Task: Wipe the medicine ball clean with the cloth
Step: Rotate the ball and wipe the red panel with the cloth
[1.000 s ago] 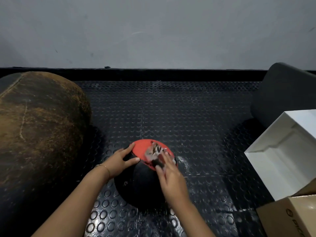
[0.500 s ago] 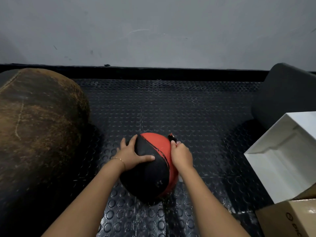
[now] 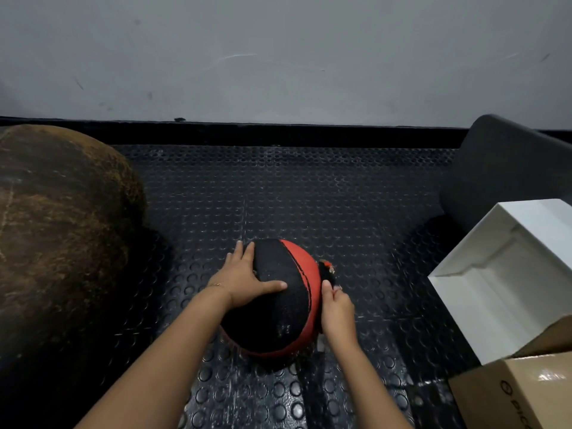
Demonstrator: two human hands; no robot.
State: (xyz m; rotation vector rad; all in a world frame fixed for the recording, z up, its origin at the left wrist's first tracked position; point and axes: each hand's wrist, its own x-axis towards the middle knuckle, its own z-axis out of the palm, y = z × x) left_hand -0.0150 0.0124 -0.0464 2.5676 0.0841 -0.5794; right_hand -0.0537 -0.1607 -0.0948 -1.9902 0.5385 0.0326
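A black and red medicine ball [image 3: 278, 308] sits on the studded black floor mat [image 3: 309, 196] in the lower middle of the head view. My left hand [image 3: 244, 280] lies flat on the ball's upper left side, fingers spread and thumb across the black panel. My right hand [image 3: 337, 308] presses a dark patterned cloth [image 3: 327, 270] against the ball's right red side. Most of the cloth is hidden behind the ball and my fingers; a bit of it pokes out above them.
A large worn brown leather ball [image 3: 58, 230] fills the left side. On the right are a grey padded roll [image 3: 507, 168], an open white box [image 3: 510, 270] and a cardboard box [image 3: 520, 391]. A grey wall [image 3: 278, 57] with a black skirting runs along the back.
The ball has been turned so the black panel faces up. My right hand slid the cloth from the top down to the ball's right side. My left hand shifted higher on the left.
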